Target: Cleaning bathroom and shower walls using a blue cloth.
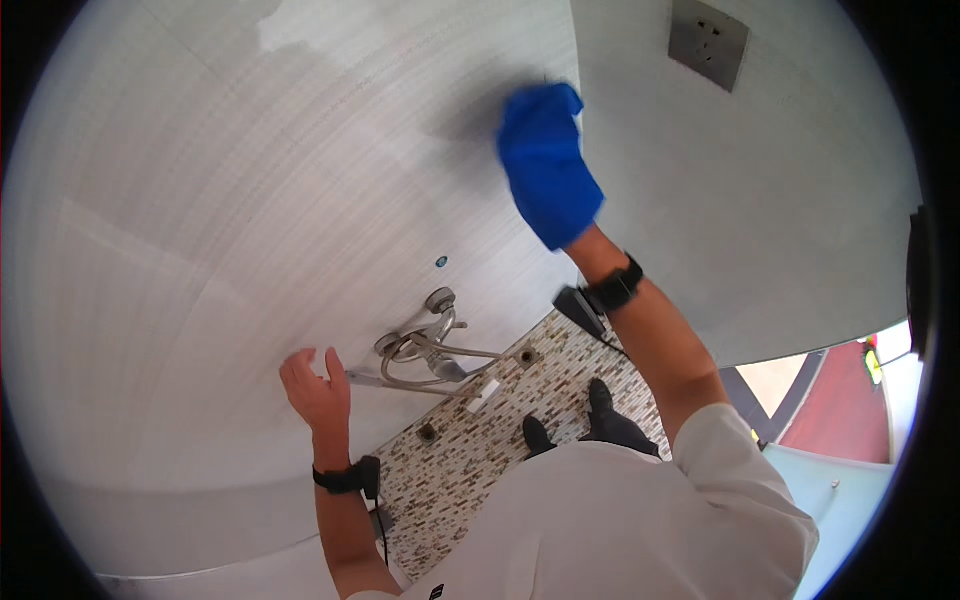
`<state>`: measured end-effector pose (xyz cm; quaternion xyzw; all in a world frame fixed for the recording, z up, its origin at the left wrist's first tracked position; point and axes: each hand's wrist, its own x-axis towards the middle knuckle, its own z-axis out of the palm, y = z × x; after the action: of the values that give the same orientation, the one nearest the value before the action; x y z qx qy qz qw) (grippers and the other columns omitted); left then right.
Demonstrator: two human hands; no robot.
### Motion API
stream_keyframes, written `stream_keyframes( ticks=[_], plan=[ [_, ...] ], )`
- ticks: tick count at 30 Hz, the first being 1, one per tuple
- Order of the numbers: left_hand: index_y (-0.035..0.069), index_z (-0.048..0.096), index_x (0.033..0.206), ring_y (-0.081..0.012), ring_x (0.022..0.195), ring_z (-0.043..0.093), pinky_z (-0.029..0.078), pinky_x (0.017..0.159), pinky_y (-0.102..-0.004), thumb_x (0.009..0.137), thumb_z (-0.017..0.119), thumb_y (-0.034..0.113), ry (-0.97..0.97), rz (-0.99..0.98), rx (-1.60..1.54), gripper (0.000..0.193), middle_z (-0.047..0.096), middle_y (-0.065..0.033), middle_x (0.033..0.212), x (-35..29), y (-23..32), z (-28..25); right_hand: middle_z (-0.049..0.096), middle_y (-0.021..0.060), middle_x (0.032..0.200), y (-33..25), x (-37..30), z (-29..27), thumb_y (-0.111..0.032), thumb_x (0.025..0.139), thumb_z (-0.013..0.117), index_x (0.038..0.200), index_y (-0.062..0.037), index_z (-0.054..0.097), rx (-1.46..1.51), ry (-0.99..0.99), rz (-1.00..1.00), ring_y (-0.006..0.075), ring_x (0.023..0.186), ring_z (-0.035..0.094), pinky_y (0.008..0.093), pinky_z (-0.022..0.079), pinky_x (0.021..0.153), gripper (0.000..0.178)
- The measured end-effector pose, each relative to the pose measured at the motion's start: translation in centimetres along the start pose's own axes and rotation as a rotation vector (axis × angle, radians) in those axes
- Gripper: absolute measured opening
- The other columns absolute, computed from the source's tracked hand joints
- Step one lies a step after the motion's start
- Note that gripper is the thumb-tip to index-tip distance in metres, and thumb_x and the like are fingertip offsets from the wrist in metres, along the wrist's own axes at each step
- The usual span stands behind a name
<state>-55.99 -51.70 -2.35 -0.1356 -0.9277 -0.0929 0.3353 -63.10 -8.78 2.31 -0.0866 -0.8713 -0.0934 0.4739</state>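
A bright blue cloth [548, 165] covers my right hand [588, 246] almost to the wrist. It lies up against the pale streaked wall [330, 170], close to the corner. My right fingers are hidden beneath the cloth, which they hold. Lower on the left, my left hand [318, 392] is empty, with thumb and fingers apart. It is near the same wall, left of a chrome shower mixer [425, 345] with a looped hose; whether it touches the wall I cannot tell. Both wrists wear black straps with small dark devices.
A metal socket plate [708, 42] sits high on the grey right-hand wall [740, 200]. Below, the mosaic floor [470, 470] has two drains [428, 433], and my dark shoes [600, 395] stand there. Under the mixer is a small white object [484, 396]. A doorway opens at the lower right.
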Motion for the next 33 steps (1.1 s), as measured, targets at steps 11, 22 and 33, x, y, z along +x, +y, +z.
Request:
stream_keyframes(
  ticks=[11, 22, 33],
  plan=[
    [-0.001, 0.052, 0.147, -0.0464, 0.152, 0.027, 0.017, 0.122, -0.0606, 0.093, 0.070, 0.033, 0.326, 0.516, 0.216, 0.066, 0.039, -0.0268, 0.159, 15.9, 6.1, 2.6, 0.039, 0.0481, 0.140, -13.8, -6.0, 3.2, -0.037, 0.084, 0.069, 0.131, 0.0152, 0.058, 0.634, -0.468, 0.079, 0.0664, 0.140, 0.025, 0.0751, 0.015, 0.116, 0.071],
    [0.002, 0.047, 0.152, -0.0448, 0.155, 0.019, 0.007, 0.124, -0.0597, 0.096, 0.062, 0.051, 0.441, 0.559, 0.397, 0.076, 0.032, -0.0258, 0.163, 16.4, 5.0, 4.5, 0.068, 0.0166, 0.070, -22.4, -23.6, 11.4, -0.016, 0.082, 0.060, 0.070, -0.0055, 0.071, 0.711, -0.720, 0.105, 0.0445, 0.080, 0.064, 0.0566, 0.042, 0.079, 0.020],
    [0.004, 0.042, 0.155, -0.0450, 0.156, 0.012, 0.005, 0.123, -0.0618, 0.093, 0.065, 0.051, 0.429, 0.586, 0.380, 0.081, 0.026, -0.0258, 0.164, 17.3, 6.5, 3.9, 0.044, 0.0317, 0.143, -13.8, -20.0, 21.6, -0.027, 0.105, 0.049, 0.138, 0.0062, 0.046, 0.674, 0.113, 1.145, 0.0501, 0.134, 0.039, 0.0533, 0.030, 0.117, 0.047]
  ],
)
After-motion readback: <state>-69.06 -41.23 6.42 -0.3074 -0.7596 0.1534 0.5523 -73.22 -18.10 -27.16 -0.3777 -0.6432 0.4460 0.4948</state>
